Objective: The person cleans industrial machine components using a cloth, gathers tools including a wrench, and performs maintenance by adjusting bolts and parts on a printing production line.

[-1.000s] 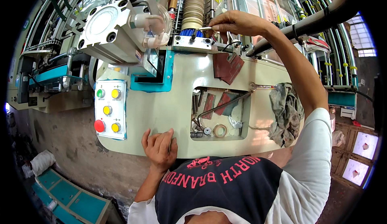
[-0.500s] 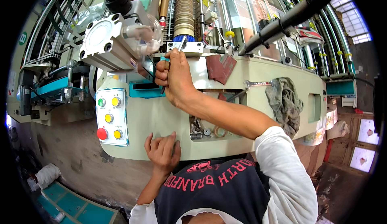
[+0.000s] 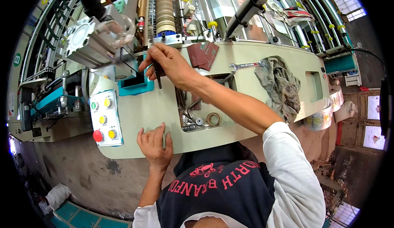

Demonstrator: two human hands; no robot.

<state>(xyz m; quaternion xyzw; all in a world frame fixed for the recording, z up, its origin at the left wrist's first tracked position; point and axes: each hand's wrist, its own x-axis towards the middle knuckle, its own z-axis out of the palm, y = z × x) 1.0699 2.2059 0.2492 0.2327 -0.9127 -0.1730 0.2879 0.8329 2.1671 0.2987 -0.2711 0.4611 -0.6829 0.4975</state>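
My right hand [image 3: 174, 65] is closed around a slim dark rod-like tool [image 3: 158, 76], whose lower end points down past my fingers. It hovers beside a teal-edged opening [image 3: 137, 90] in the cream machine top [image 3: 139, 109], just in front of a light metal block [image 3: 170, 40] at the end of a ribbed roller [image 3: 165, 6]. The tool's upper part is hidden by my fingers. My left hand [image 3: 156, 148] lies at the near edge of the machine top, fingers loosely bent and apart, holding nothing.
Reddish-brown sheets [image 3: 203, 56], a wrench [image 3: 245, 65] and a grey rag [image 3: 281, 90] lie to the right. A recess with metal parts also holds a tape roll [image 3: 213, 119]. A button panel [image 3: 106, 117] sits left, below a metal cylinder block [image 3: 80, 43]. A black pipe [image 3: 250, 8] slants overhead.
My right hand has come away from the metal block, toward the teal-edged opening, with the dark tool still in it. My left hand stays at the near edge. The view has shifted slightly.
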